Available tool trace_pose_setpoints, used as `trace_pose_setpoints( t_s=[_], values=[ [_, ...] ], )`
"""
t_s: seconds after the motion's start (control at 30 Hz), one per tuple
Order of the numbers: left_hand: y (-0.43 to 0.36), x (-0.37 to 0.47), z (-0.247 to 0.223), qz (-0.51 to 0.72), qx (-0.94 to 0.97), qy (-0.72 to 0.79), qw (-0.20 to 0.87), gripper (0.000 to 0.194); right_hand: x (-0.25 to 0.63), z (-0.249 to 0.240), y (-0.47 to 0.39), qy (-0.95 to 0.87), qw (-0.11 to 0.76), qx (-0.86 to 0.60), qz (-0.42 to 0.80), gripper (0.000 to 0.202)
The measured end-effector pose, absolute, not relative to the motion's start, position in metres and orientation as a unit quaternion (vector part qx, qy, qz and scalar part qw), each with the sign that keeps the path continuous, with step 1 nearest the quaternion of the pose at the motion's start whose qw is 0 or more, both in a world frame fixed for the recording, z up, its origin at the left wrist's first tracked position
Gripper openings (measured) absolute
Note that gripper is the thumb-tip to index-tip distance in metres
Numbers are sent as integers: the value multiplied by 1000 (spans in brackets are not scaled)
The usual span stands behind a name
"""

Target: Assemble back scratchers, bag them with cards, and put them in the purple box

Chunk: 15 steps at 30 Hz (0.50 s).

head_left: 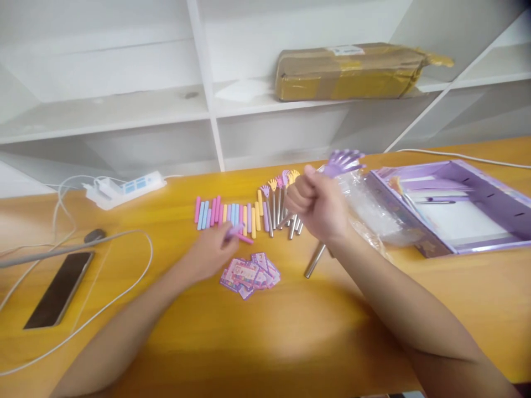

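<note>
My right hand (319, 207) is closed around a back scratcher, raised above the table, with its purple hand-shaped head (343, 162) sticking out past the thumb. A metal rod (315, 260) slants below that wrist; whether it belongs to the held one is unclear. My left hand (213, 249) is pinched on a blurred purple stick (235, 229), and a pink stick (245, 239) shows beside its fingertips. Behind it stretches a row of pink, blue, purple and yellow sticks (202, 214). More back scratchers (272, 207) with metal shafts lie left of my right hand. Small printed cards (251, 273) are piled in front.
A purple box (440, 249) with papers inside stands at right, beside clear plastic wrapping (369, 207). On the left are a power strip (128, 188), a phone (60, 290) and loose cables (151, 249). A taped carton (348, 72) rests on the white shelf (166, 108).
</note>
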<state>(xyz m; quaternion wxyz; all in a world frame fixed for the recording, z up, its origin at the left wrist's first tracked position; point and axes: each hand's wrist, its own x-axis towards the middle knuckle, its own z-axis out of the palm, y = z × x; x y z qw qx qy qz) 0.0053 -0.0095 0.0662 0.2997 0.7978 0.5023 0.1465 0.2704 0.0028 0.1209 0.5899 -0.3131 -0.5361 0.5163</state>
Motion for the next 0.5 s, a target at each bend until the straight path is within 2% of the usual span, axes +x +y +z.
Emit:
trace_pose_setpoints(
  t_s=[0.1, 0.23, 0.37, 0.5],
  values=[
    [-31, 39, 39, 195, 767, 446, 417, 41, 267, 134, -1, -487, 612, -239, 576, 70],
    [-40, 49, 5, 240, 708, 431, 505, 46, 260, 139, -5, -462, 606, -215, 611, 72],
    [-41, 35, -10, 285, 693, 395, 531, 48, 252, 134, -7, -439, 602, -198, 637, 72],
    [-38, 24, -14, 274, 712, 363, 536, 49, 245, 127, -7, -408, 613, -191, 649, 74]
  ],
)
